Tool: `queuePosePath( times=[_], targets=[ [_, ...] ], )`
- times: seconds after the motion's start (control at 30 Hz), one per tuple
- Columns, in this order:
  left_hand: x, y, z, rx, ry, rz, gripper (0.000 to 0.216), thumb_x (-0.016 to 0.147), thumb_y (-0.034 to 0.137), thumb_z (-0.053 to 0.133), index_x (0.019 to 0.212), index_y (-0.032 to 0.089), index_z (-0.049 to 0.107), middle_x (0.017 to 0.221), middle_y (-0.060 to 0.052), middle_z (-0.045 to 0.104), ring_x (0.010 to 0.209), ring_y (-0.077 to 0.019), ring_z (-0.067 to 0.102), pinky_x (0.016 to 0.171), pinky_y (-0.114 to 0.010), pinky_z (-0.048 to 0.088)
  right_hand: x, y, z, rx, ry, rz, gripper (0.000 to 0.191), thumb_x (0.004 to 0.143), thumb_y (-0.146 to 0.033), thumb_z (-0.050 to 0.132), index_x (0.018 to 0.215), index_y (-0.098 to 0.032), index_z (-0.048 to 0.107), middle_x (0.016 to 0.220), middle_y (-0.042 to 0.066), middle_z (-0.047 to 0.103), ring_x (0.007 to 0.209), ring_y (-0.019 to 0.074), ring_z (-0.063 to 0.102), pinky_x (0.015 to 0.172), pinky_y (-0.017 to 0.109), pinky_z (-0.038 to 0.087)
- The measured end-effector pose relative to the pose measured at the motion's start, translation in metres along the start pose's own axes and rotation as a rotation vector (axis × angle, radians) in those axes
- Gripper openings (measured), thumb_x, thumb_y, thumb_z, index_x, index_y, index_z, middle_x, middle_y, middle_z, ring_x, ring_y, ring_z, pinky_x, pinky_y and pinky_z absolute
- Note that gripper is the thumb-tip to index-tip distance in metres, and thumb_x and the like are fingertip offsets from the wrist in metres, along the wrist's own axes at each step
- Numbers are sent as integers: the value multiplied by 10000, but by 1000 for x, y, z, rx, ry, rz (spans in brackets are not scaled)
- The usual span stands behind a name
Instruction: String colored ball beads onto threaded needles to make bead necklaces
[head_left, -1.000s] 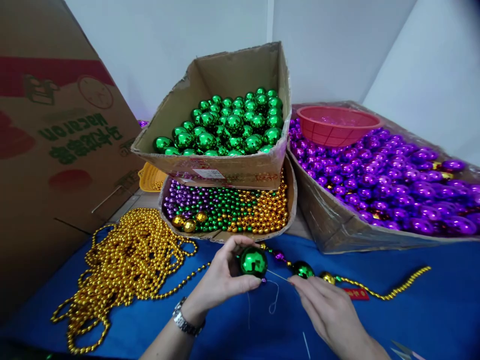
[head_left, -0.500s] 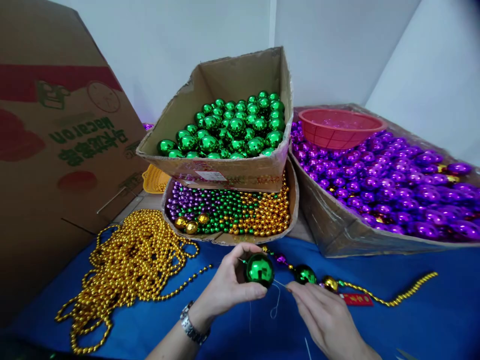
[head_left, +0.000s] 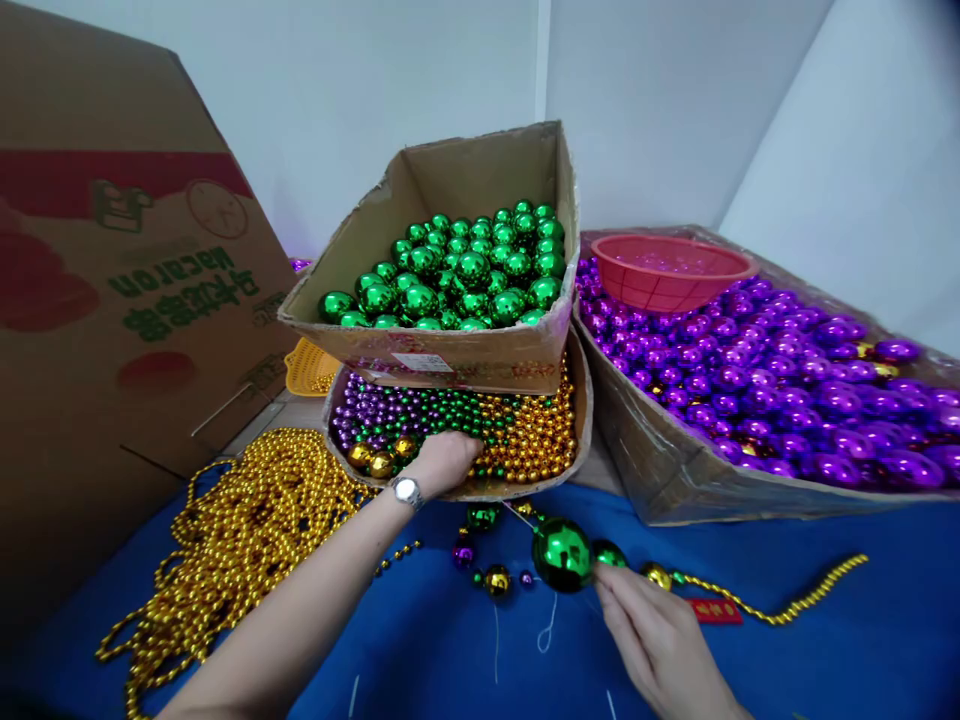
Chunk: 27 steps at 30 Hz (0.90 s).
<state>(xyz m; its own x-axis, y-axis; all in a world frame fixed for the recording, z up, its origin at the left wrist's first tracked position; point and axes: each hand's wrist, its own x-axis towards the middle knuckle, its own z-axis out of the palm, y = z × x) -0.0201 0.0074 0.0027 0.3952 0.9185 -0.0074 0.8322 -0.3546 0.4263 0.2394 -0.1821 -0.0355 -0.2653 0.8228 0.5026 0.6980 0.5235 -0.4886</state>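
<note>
My left hand (head_left: pixel 444 458) reaches into the shallow cardboard tray (head_left: pixel 525 488) of small purple, green and gold beads. Its fingers are buried among the beads and hidden. My right hand (head_left: pixel 651 630) pinches the thread beside a large green ball (head_left: pixel 562 553) strung on a line. Behind that ball on the same line come a smaller green ball (head_left: pixel 609 552), a gold ball (head_left: pixel 658 575) and a gold bead strand (head_left: pixel 780 605). A loose green bead (head_left: pixel 482 516), purple bead (head_left: pixel 463 552) and gold bead (head_left: pixel 496 580) lie on the blue cloth (head_left: pixel 825 660) between my hands.
A box of green balls (head_left: pixel 450 360) rests on the tray's back. Right of it, a box of purple balls (head_left: pixel 675 470) holds a red basket (head_left: pixel 667 270). A heap of gold bead chain (head_left: pixel 255 520) lies at left, beside a big cardboard box (head_left: pixel 112 300) and a yellow basket (head_left: pixel 304 365).
My left hand let go of the large green ball and moved up into the bead tray. The ball slid right along the thread toward my right hand. Loose beads now show on the cloth.
</note>
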Motion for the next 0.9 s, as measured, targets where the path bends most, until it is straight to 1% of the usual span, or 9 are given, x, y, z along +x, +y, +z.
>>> queuePosePath(
  times=[0.13, 0.2, 0.27, 0.3, 0.37, 0.43, 0.5, 0.63, 0.9],
  targets=[
    [4, 0, 3, -66, -12, 20, 102, 667, 74, 601, 674, 161, 654, 726, -125, 655, 850, -307, 619, 808, -426, 429, -4, 2, 4, -17, 13, 9, 234, 929, -164, 394, 1087, -191, 564, 925, 85, 700, 793, 189, 692, 686, 270, 564],
    [-2, 5, -1, -141, -3, 29, 110, 712, 129, 599, 782, 161, 677, 820, -121, 678, 862, -287, 630, 802, -397, 451, -4, 3, 4, -14, 16, 17, 219, 930, -170, 396, 1058, -192, 573, 918, 85, 701, 793, 191, 691, 687, 271, 564],
    [-14, 14, -5, -235, 6, 40, 208, 809, 222, 542, 971, 159, 655, 918, -110, 686, 858, -248, 646, 772, -358, 485, -2, 2, 3, 3, 24, 34, 209, 932, -177, 394, 1022, -191, 582, 876, 79, 700, 773, 190, 691, 680, 269, 562],
    [-21, 20, -7, -354, 12, 36, 256, 850, 260, 505, 1053, 156, 624, 950, -106, 684, 859, -229, 653, 762, -341, 500, 0, 0, 2, 15, 25, 49, 208, 932, -179, 393, 1015, -189, 584, 852, 74, 696, 761, 188, 689, 677, 267, 560],
    [-37, 32, -7, -754, 17, -8, 285, 878, 291, 500, 1112, 154, 588, 974, -99, 682, 863, -195, 662, 767, -317, 517, 2, -2, 1, 35, 35, 69, 211, 933, -179, 393, 1027, -184, 582, 815, 67, 686, 741, 185, 684, 666, 265, 553],
    [-51, 43, -5, -1215, 4, -89, 245, 837, 270, 591, 1051, 155, 624, 986, -89, 679, 848, -170, 664, 782, -300, 521, 4, -5, 1, 46, 38, 75, 218, 932, -174, 396, 1057, -182, 575, 809, 64, 679, 735, 183, 680, 656, 265, 546],
    [-60, 51, -3, -1472, -19, -161, 207, 790, 235, 661, 979, 151, 666, 980, -79, 681, 796, -145, 661, 767, -276, 524, 5, -6, 1, 47, 35, 74, 226, 930, -170, 399, 1077, -186, 570, 815, 62, 677, 737, 182, 678, 654, 267, 542],
    [-68, 58, 1, -1550, -2, -211, 195, 763, 205, 695, 949, 146, 693, 946, -64, 686, 750, -124, 653, 728, -239, 524, 3, -6, 4, 23, 17, 62, 230, 926, -166, 405, 1081, -192, 572, 812, 55, 678, 763, 188, 680, 689, 276, 546],
    [-71, 64, 1, -1446, 45, -204, 189, 734, 199, 720, 913, 144, 696, 875, -42, 676, 731, -103, 606, 708, -217, 498, 0, -3, 4, -35, 1, 27, 224, 918, -141, 402, 1061, -186, 568, 819, 66, 681, 779, 197, 682, 707, 291, 552]
  ],
)
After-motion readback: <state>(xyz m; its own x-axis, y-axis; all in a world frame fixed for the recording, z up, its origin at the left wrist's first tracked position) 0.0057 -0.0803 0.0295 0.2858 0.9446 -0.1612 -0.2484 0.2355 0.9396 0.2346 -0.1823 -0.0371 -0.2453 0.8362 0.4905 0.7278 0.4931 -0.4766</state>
